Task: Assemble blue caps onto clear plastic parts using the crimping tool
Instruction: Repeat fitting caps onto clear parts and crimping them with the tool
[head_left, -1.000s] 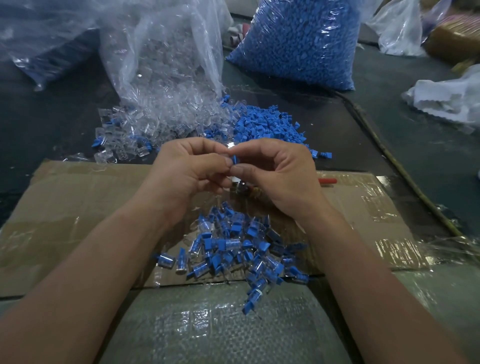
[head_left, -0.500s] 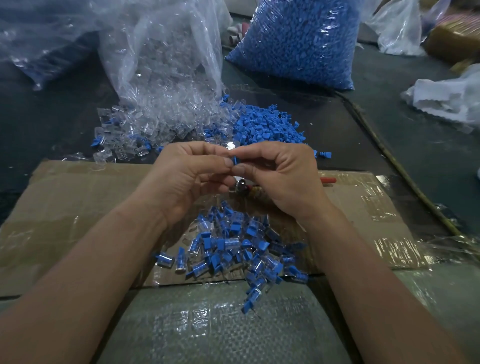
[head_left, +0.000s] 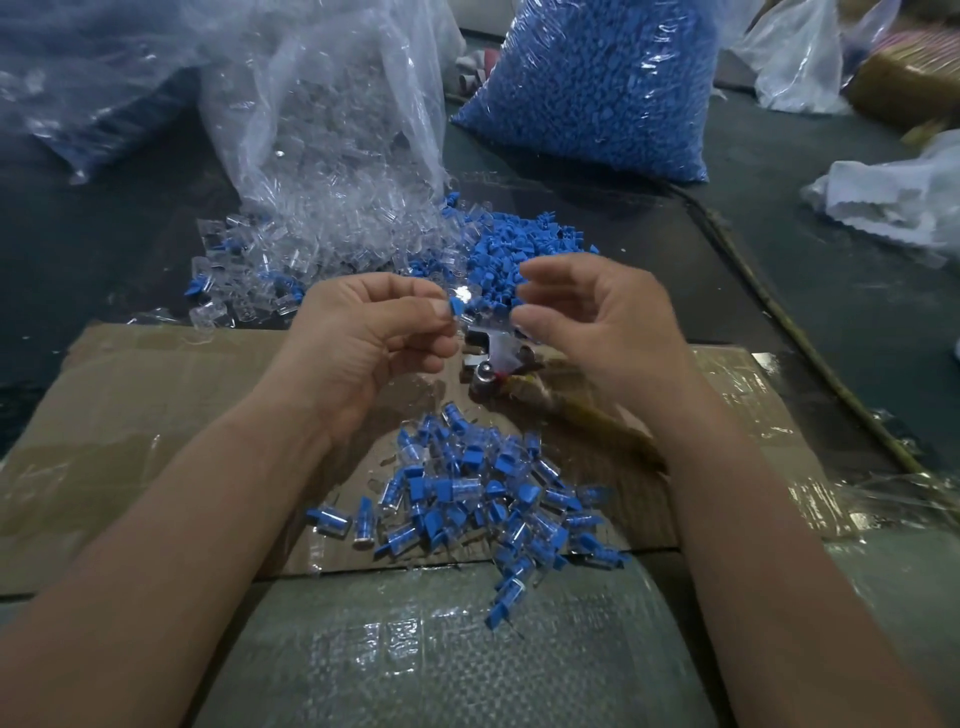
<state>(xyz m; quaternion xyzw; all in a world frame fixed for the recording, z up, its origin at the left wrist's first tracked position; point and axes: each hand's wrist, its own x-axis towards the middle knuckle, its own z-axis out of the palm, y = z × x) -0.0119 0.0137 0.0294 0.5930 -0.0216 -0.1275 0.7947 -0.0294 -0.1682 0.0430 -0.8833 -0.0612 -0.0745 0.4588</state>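
My left hand (head_left: 371, 332) pinches a clear plastic part with a blue cap (head_left: 458, 304) between thumb and forefinger. My right hand (head_left: 597, 322) hovers just right of it, fingers curled apart and holding nothing. The metal crimping tool (head_left: 491, 358) lies on the cardboard (head_left: 156, 415) below and between the hands, its handle running under my right wrist. A pile of assembled capped parts (head_left: 478, 499) lies in front of me. Loose blue caps (head_left: 519, 249) and loose clear parts (head_left: 244, 280) are heaped beyond the hands.
A clear bag of clear parts (head_left: 332, 119) spills open at the back centre. A bag of blue caps (head_left: 597, 88) stands to its right. White crumpled plastic (head_left: 893, 197) lies far right. A thin stick (head_left: 810, 353) runs diagonally along the right.
My right hand has let go of the part and pulled away to the right, opening. The left hand keeps the capped part. The crimping tool is now exposed between the hands.
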